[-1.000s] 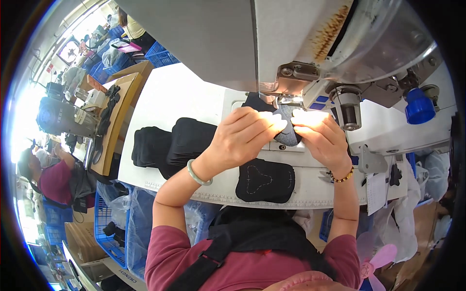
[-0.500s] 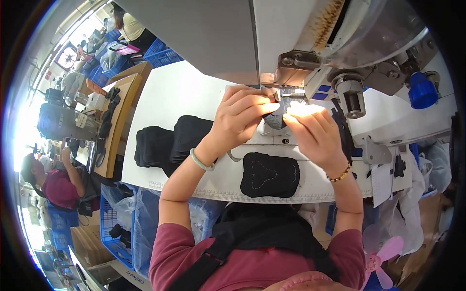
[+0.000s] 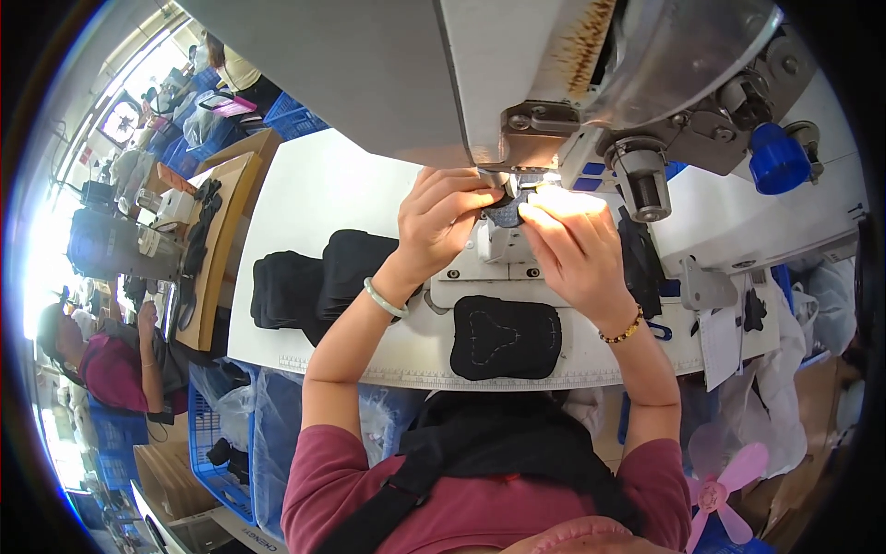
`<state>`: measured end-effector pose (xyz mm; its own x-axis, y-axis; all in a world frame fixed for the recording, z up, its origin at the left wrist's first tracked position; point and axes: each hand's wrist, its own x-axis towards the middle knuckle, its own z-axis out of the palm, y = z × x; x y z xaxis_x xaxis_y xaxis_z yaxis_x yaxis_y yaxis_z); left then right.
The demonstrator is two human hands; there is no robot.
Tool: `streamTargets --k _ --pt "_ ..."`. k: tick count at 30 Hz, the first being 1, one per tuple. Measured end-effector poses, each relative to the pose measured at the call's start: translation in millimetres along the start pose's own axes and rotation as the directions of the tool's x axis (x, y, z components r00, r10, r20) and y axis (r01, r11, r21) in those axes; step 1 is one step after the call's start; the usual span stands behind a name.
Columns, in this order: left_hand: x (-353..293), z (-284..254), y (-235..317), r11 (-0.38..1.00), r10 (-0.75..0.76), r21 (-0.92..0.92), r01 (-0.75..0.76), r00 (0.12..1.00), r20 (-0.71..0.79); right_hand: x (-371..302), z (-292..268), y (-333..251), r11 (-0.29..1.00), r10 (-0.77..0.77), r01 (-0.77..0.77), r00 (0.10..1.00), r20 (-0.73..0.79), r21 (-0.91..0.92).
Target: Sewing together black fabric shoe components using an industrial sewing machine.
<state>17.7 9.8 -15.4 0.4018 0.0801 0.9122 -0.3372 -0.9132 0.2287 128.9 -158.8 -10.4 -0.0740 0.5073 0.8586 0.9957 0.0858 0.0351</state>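
Under the head of a sewing machine (image 3: 535, 138), a small dark fabric piece (image 3: 505, 214) is pinched between my two hands. My left hand (image 3: 440, 220) grips its left edge, fingertips close to the needle area. Bright lamp light falls on my right hand (image 3: 574, 242), whose fingers are closed on the right edge. The needle itself is hidden by my fingers and the machine parts. Nearer to me, a black fabric panel (image 3: 506, 338) with light dashed markings lies flat on the white table (image 3: 406, 355).
Stacks of black fabric panels (image 3: 355, 272) stand left of my forearm. Dark strips (image 3: 639, 263) hang right of the machine. Below the left edge is a blue crate (image 3: 221, 443) with plastic bags. A pink fan (image 3: 715, 494) is at lower right. Another person (image 3: 115, 360) sits at far left.
Both hands and the fabric piece have shifted slightly in toward the needle area. The whole view has also moved a little. The marked panel stays lying on the table.
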Motion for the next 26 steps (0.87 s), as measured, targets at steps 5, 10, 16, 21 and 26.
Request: streamTargets --k 5,10,16,21,26 --pt "4 -9 3 0.976 0.136 0.162 -0.145 0.989 0.065 0 6 -13 1.000 -0.016 0.017 0.998 -0.056 0.014" --pt "7 -12 10 0.975 0.133 0.167 -0.145 0.988 0.083 -1 0 -12 1.000 -0.010 0.010 0.999 0.036 0.002" --pt "7 -15 28 0.943 0.128 0.283 -0.174 0.977 0.172 1 1 -7 0.997 0.057 -0.057 0.998 0.009 0.051" --pt "11 -9 49 0.863 0.116 0.456 -0.218 0.964 0.240 0 4 4 0.993 0.097 -0.092 0.994 -0.053 0.078" --pt "14 -9 55 0.853 0.054 0.485 -0.193 0.957 0.285 -1 4 6 0.994 0.106 -0.103 0.992 -0.066 0.048"
